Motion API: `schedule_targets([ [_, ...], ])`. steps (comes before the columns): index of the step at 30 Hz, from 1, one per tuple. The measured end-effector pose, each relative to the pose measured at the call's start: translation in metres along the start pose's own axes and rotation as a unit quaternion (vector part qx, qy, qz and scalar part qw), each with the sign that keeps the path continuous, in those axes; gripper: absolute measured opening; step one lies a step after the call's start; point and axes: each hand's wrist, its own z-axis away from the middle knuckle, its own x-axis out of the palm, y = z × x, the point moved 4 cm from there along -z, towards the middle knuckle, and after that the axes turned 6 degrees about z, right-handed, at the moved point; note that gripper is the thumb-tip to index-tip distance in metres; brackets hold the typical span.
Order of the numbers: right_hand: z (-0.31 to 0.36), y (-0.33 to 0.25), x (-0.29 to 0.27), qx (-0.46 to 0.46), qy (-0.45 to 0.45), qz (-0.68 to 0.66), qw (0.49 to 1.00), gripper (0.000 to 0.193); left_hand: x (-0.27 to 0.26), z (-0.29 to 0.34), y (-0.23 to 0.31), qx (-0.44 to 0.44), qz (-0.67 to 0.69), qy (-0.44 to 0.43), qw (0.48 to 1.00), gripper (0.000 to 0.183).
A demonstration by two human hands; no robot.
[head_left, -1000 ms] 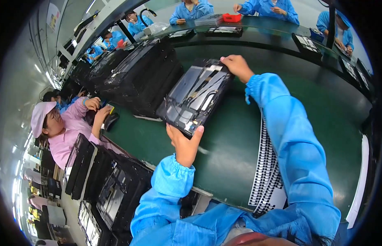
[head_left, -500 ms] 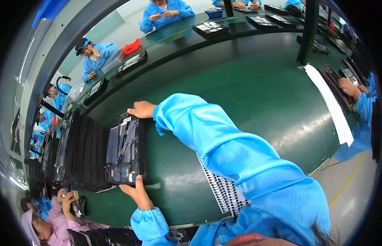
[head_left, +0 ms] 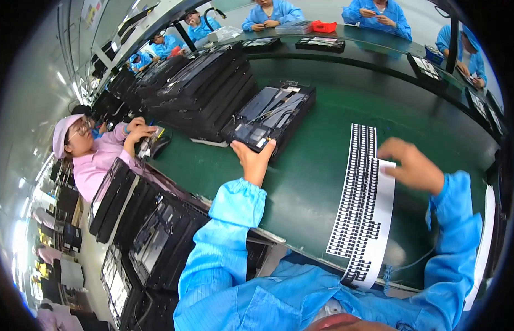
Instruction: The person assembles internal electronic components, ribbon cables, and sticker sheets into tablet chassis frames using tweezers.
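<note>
A shallow black tray-like stack (head_left: 301,113) stands on the green bench, left of centre. On top lies a dark, flat electronic panel (head_left: 273,110) with cables and small boards. My left hand (head_left: 254,163) grips its near edge, thumb and fingers apart along the rim. To the right, my right hand (head_left: 414,165) hovers at the upper edge of white sheets (head_left: 385,215) with rows of small black labels. Its thumb and fingers are spread, slightly blurred, and nothing shows between them.
Tall stacks of black panels (head_left: 199,94) stand just left of the panel. More black trays (head_left: 163,237) sit low at the left, below the bench edge. A person in pink (head_left: 94,160) works at the left; several people in blue sit across the green bench (head_left: 334,149).
My right hand has let go of the panel's far edge and come back to the label sheets. My left hand stays at the near edge. The view has swung left.
</note>
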Motion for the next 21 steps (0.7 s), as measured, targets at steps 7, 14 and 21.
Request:
schedule_targets([
  [7, 0.065, -0.023, 0.041, 0.071, 0.065, -0.072, 0.993, 0.022, 0.018, -0.004, 0.004, 0.023, -0.004, -0.021, 1.000, 0.114],
  [14, 0.070, -0.018, 0.065, 0.078, 0.113, -0.119, 0.983, 0.020, 0.015, -0.009, 0.001, 0.045, 0.017, -0.031, 0.998, 0.111],
  [21, 0.078, -0.006, 0.070, 0.052, 0.172, -0.081, 0.980, 0.018, 0.020, 0.013, 0.017, 0.356, -0.162, 0.089, 0.916, 0.095],
])
